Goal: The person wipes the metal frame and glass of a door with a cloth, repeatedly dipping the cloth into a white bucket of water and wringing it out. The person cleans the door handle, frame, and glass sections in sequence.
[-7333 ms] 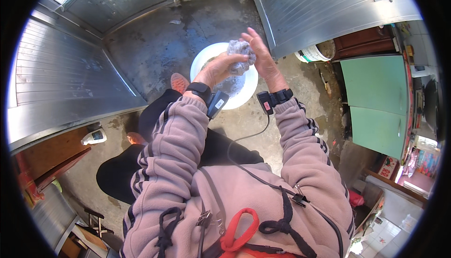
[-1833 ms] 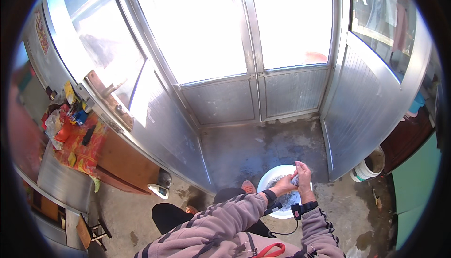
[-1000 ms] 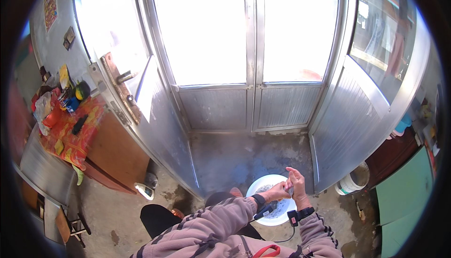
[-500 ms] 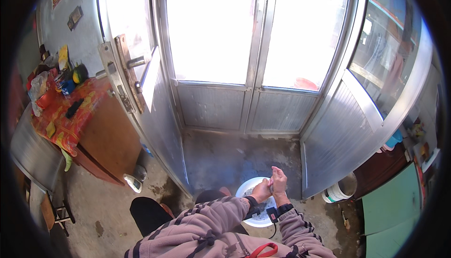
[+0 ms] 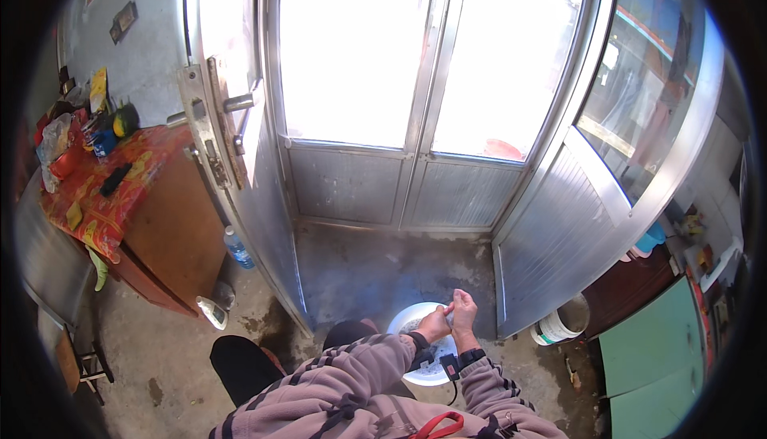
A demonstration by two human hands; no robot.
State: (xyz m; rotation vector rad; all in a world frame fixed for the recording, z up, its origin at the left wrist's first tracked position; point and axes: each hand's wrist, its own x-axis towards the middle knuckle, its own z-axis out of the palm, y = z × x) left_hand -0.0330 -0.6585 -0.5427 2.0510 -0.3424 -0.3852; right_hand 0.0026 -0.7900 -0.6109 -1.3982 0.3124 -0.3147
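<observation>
Head view: two bare hands meet over a basin.
Left hand: fingers curled, against the right.
Right hand: fingers bent, raised slightly above the left.
Grip: hands together; can't tell if anything is clamped between them, fingers hide it.
Round white basin: on the floor directly below the grip; greyish speckled contents, partly covered by hands and wrists.
Black wristband: on the right wrist, just below the grip; small black box beside it.
White bucket: right of the grip, well apart, upright at the door foot.
Pale green cabinet: farther right of the grip, past the bucket.
Glazed metal double door: beyond the grip, leaves meeting.
White plastic bottle: far left of the grip, on the floor.
Wooden table: farther left of the grip, red patterned cloth on top.
</observation>
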